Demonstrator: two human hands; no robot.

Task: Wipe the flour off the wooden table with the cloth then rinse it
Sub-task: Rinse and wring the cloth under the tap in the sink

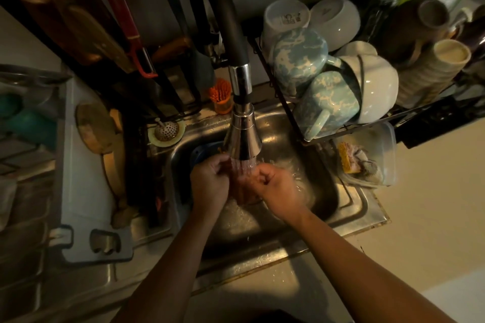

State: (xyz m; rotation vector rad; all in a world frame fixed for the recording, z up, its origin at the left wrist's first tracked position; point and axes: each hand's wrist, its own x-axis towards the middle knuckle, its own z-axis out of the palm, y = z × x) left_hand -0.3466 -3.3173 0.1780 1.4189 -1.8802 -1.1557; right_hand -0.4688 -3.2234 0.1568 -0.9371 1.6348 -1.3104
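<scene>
Head camera, looking down into a dim kitchen sink (291, 136) of stainless steel. Two bare forearms reach in from the bottom edge. The left hand (210, 182) and right hand (279, 190) are close together over the basin, each with fingers curled round one side of the cloth (242, 187), which is bunched between them. The cloth looks reddish-orange and wet, and it sits directly under the chrome faucet head (242, 136). Running water (244, 165) pours over it and splashes toward the right side of the basin.

The cloth's shape, weave and full extent are hard to make out: the stream blurs it and the hands cover its edges. The faucet head hides part of the left fingers and a blue object behind them in the basin.

To the right, a wire dish rack (278, 81) holds blue-marbled mugs (301, 57) and white bowls; its upper part is cut off by the frame. In front of it, a clear container (388, 149) holds a yellow sponge (346, 161). To the left lies a white cutting board (86, 191).
</scene>
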